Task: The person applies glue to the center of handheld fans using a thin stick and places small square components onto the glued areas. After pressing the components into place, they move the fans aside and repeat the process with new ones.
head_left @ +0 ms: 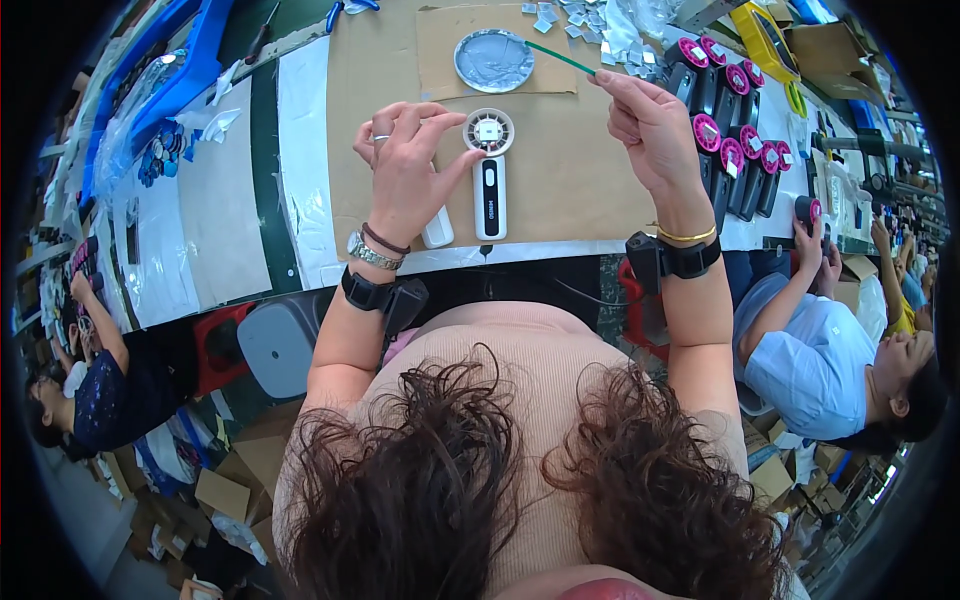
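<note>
A white handheld fan [490,205] with a black front strip lies on the brown board, its round head [489,132] showing a pale square piece in the middle. My left hand [408,160] holds the head's left rim between thumb and index finger. Pinched in my right hand [645,125] is a thin green stick [560,57], its far tip at the edge of a round dish [494,62] smeared with grey paste. Part of another white piece [438,230] shows below my left wrist; the rest is hidden.
Several black handheld fans with pink round heads [706,133] stand grouped at the right. Small clear squares [590,18] lie scattered at the back. A blue tray frame [190,75] and a screwdriver [263,35] are at the left. People sit at either side.
</note>
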Demonstrator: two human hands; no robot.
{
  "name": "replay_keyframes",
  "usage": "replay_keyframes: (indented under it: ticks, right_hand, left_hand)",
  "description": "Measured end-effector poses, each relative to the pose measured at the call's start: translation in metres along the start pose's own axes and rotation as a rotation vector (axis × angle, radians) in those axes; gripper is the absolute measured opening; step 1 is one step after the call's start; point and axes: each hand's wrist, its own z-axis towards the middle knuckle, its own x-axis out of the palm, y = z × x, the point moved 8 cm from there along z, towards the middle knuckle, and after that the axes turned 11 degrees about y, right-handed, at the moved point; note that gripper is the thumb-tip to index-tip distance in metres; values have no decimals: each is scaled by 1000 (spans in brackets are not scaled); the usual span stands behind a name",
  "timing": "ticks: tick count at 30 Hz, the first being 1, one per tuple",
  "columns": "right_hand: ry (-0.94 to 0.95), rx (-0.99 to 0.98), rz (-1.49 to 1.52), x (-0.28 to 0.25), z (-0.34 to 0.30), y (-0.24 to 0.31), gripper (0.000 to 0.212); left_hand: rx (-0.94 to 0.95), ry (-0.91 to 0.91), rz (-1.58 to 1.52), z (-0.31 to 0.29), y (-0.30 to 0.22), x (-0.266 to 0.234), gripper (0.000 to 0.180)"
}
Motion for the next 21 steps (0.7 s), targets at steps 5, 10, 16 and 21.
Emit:
replay_keyframes:
  ticks: [5, 10, 16, 21]
  right_hand:
    - [-2, -10, -10, -8, 20, -17, 28]
    - [-141, -126, -539, -2, 31, -27, 27]
    - [-174, -119, -735, -4, 32, -26, 25]
    - [-189, -125, -748, -6, 36, -33, 25]
  left_hand:
    - [-4, 1, 9, 0, -2, 0, 44]
    - [1, 2, 24, -1, -4, -2, 44]
    - [5, 6, 23, 0, -4, -2, 44]
    - [3, 10, 19, -1, -5, -3, 43]
